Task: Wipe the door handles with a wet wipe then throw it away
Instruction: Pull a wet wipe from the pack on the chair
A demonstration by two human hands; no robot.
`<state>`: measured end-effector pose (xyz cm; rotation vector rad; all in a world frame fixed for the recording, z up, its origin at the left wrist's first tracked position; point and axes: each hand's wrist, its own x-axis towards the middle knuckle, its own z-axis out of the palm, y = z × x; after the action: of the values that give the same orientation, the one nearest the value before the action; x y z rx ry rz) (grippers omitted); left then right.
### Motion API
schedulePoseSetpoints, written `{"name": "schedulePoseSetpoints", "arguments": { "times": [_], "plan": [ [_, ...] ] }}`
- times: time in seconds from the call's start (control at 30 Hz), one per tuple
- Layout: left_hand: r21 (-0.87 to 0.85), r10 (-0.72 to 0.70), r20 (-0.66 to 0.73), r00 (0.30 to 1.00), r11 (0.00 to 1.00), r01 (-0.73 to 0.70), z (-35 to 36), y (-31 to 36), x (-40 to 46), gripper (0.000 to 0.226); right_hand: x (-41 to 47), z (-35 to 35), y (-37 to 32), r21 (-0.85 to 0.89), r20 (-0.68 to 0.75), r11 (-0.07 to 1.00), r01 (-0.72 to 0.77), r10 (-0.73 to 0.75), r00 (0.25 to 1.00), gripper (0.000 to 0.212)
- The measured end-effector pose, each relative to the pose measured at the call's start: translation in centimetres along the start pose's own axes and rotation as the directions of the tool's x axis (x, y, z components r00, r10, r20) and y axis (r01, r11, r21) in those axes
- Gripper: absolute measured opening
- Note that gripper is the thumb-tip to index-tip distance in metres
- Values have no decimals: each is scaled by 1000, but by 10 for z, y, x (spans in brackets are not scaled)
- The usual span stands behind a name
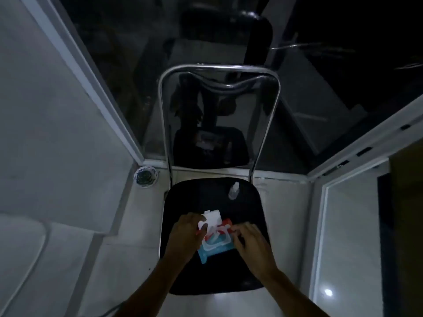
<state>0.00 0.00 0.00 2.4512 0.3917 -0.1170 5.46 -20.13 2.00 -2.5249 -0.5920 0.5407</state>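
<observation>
— While the head view looks down on the black chair seat (212, 266), where does the job stand?
— Right at the start, I judge. The wet wipe pack (214, 239) lies on the near half of the seat, its white flip lid (211, 216) swung open toward the far side.
— And the hands?
— The left hand (186, 234) grips the pack's left edge, thumb up by the lid hinge. The right hand (249, 242) has its fingers curled at the pack's right side; whether it pinches a wipe or only the wrapper, I cannot tell in this dim light.
— Anything else there?
— A small clear bottle (234, 190) stands on the far right of the seat, well apart from the pack.
— What remains?
— No wipe is clearly out, no door handle shows, so wiping and binning all lie ahead.
</observation>
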Motion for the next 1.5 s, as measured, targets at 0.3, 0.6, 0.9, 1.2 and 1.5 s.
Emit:
{"name": "schedulePoseSetpoints", "arguments": {
  "times": [0.3, 0.6, 0.9, 1.2, 1.5],
  "plan": [
    [-7, -64, -15, 998, 998, 64, 13, -42, 11, 19, 33, 53, 17, 2, 116, 997, -80, 79, 990, 27],
    [-8, -77, 73, 994, 997, 78, 16, -78, 16, 26, 55, 74, 18, -91, 185, 988, -125, 139, 973, 34],
    [-4, -4, 299, 954, 1000, 6, 21, -84, 20, 43, 57, 84, 20, -100, 173, 988, -118, 134, 976, 28],
    [-57, 54, 447, 893, 998, -31, 36, -82, 9, 54, 53, 87, 23, -104, 220, 990, -92, 114, 969, 29],
    [-6, 22, 511, 859, 1000, -22, 39, -85, 6, 63, 51, 84, 22, 62, 288, 975, -214, 188, 939, 25]
  ]
}}
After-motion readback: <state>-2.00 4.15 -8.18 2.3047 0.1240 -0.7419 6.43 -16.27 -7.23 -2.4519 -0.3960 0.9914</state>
